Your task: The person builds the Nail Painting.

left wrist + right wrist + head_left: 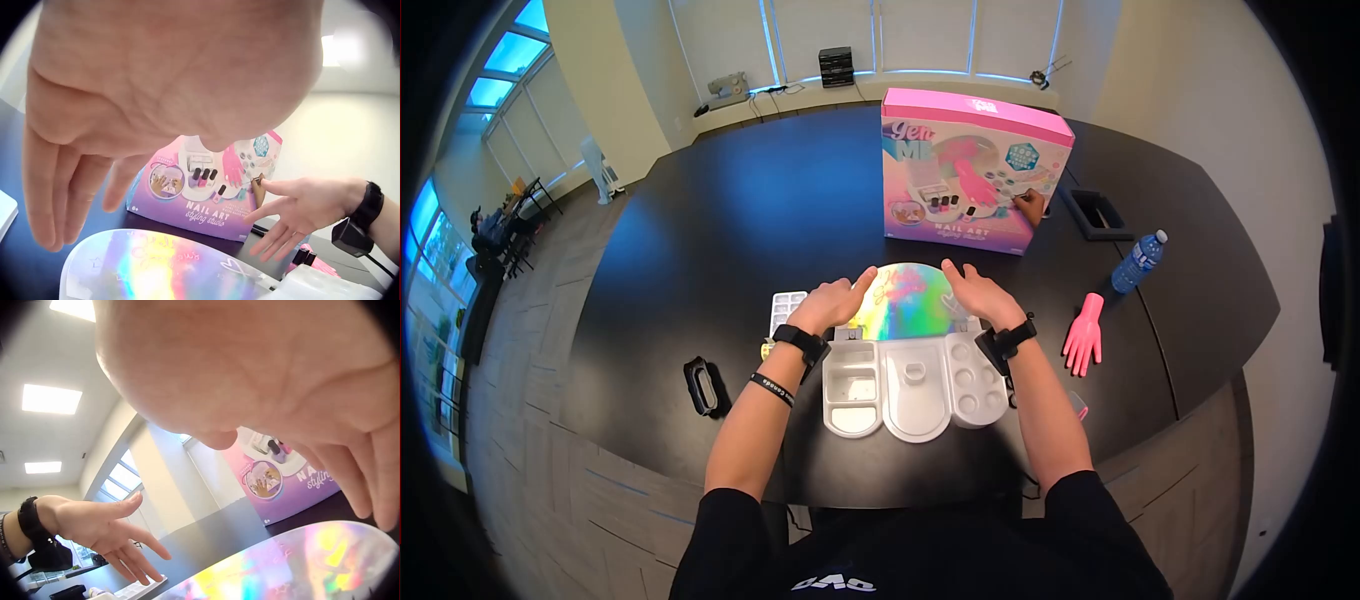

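Item, one iridescent panel (910, 305): rounded along its far edge, at the far side of a white compartment tray (915, 405) on the table (730, 200); its exact tilt is hard to judge from the head view. Item, left hand (832, 303): over the panel's left side, fingers extended, not closed on anything. Item, right hand (985, 297): over the right side, likewise open and empty, palm facing inward; whether either hand brushes the rim cannot be told for certain. Item, small sectioned tray (786, 308): beside the left forearm, best given room from the sleeve and wrist gear. Item, pink model hand (1083, 338): lying to the right, near the bottle (1138, 263); both want a clear berth from the right elbow. Item, printed box (975, 170): standing beyond the panel, near enough that fingertips reaching far forward could knock it. Handling notes, by judgement: any contact with the panel is best made at both side edges evenly, with light, equal pressure, so that it does not twist where it meets the tray; flat fingers suit the glossy face better than nails, which may scratch it; wrists are best carried high, above the tray's raised walls.
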Motion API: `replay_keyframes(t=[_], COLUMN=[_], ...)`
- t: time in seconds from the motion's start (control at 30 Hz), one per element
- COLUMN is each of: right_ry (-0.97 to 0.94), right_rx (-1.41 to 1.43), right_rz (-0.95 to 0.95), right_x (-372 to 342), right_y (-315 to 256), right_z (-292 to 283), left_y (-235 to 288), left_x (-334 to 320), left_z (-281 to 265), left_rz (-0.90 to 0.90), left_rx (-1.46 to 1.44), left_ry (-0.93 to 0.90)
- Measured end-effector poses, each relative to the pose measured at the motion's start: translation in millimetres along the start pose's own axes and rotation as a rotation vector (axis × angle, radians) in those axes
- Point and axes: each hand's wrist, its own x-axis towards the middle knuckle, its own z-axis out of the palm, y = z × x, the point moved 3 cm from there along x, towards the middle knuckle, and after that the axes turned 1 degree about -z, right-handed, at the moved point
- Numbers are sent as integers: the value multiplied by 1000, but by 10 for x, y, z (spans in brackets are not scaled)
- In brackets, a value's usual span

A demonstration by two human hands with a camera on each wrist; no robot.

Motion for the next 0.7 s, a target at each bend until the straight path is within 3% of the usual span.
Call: replay_keyframes(t=[0.13, 0.7], right_ry=[-14, -53], right_rx=[-24, -26], right_rz=[66, 95], right_x=[118, 195], right_y=[86, 92], right_z=[49, 82], left_y=[-110, -22], left_x=[153, 1], left_z=[120, -4], left_rz=[-59, -39], left_rx=[33, -77], left_ry=[-81, -82])
